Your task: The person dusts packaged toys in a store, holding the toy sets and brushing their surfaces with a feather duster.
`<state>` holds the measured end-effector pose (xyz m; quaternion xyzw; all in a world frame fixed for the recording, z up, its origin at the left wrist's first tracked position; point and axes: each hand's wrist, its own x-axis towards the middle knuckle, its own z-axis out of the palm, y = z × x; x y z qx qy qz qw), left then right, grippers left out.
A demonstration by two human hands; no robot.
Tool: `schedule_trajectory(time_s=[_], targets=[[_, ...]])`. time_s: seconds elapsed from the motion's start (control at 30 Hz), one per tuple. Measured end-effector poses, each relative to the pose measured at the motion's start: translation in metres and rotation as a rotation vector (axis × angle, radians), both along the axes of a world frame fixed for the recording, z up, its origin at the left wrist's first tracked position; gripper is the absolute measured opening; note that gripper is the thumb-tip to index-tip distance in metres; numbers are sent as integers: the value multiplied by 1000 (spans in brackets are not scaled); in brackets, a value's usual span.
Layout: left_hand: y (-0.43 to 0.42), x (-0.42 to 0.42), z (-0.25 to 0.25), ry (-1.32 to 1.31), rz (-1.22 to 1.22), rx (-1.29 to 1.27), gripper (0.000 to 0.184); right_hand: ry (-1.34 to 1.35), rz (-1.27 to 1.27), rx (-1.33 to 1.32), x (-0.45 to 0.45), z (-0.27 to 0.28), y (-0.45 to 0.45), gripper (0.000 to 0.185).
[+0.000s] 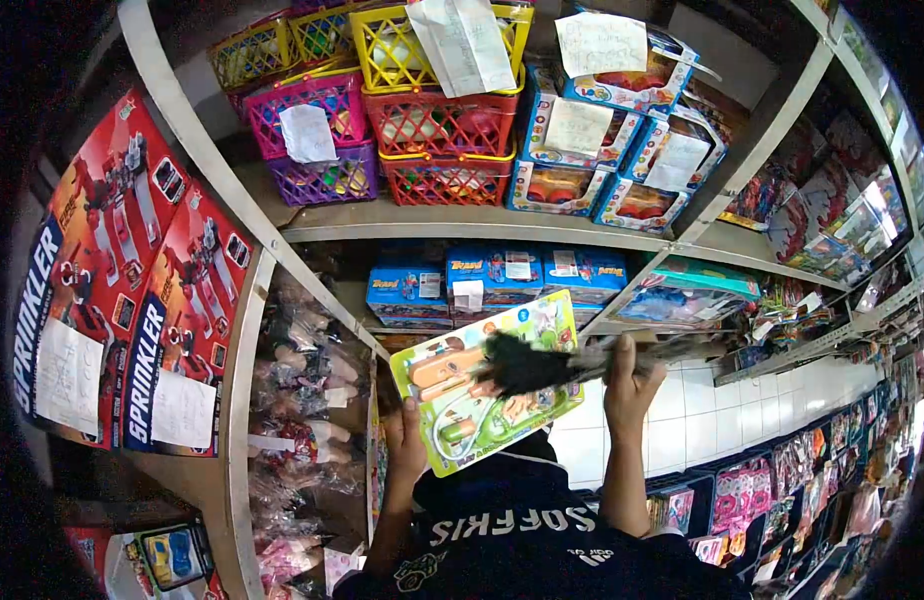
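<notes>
A carded toy set (452,365) with green edges and orange and green plastic pieces hangs tilted in front of the shelves. My left hand (408,440) grips its lower left edge. My right hand (631,385) is wrapped round the handle end of a dark feather duster (527,364). The duster's blurred black head lies across the front of the toy card and hides its upper right part.
Metal shelving (432,222) holds plastic baskets (437,125) and blue boxes (407,290) ahead. Red sprinkler boxes (112,250) stand at left, above bagged dolls (302,380). White floor tiles (722,400) and rows of packaged goods (792,465) lie at right.
</notes>
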<state>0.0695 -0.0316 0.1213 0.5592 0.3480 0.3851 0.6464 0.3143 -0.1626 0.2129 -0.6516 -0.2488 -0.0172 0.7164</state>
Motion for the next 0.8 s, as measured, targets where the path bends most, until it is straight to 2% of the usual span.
schedule_trajectory(time_s=[0.03, 0.1, 0.17, 0.23, 0.27, 0.37, 0.4, 0.5, 0.57, 0.6, 0.67, 0.73, 0.8], targets=[[2, 1, -4, -29, 13, 14, 47, -11, 35, -126, -4, -1, -7, 22], [8, -3, -15, 26, 32, 13, 48, -3, 126, -197, 2, 2, -16, 25], [10, -4, -20, 72, 54, 13, 49, 61, -22, -68, 13, -2, -19, 26], [10, 5, -6, -60, 95, 8, 51, 103, -127, 71, 20, -1, -23, 28], [10, 9, 3, -108, 113, 18, 52, 45, -104, -53, 19, 3, -28, 26], [17, 13, -10, -173, 122, -10, 51, 113, 80, -278, 13, 3, -42, 23], [12, 15, 11, -125, 134, -34, 51, 109, 76, -273, 16, 3, -43, 23], [14, 14, 10, -195, 133, -75, 51, 252, -129, -49, 19, 4, -46, 25], [12, 9, 5, -163, 120, -99, 51, 267, -51, -75, 20, 4, -50, 25], [12, 11, 2, -154, 170, -92, 51, 17, -54, -288, 20, 1, -47, 26], [11, 9, -3, -140, 222, -87, 51, 188, 79, -242, 7, 5, -47, 26], [6, 9, -2, -158, 235, -57, 51, 326, -92, -151, 5, -6, -41, 26], [0, 13, 5, -207, 282, -62, 51, 302, -93, -120, -3, -16, -35, 25]])
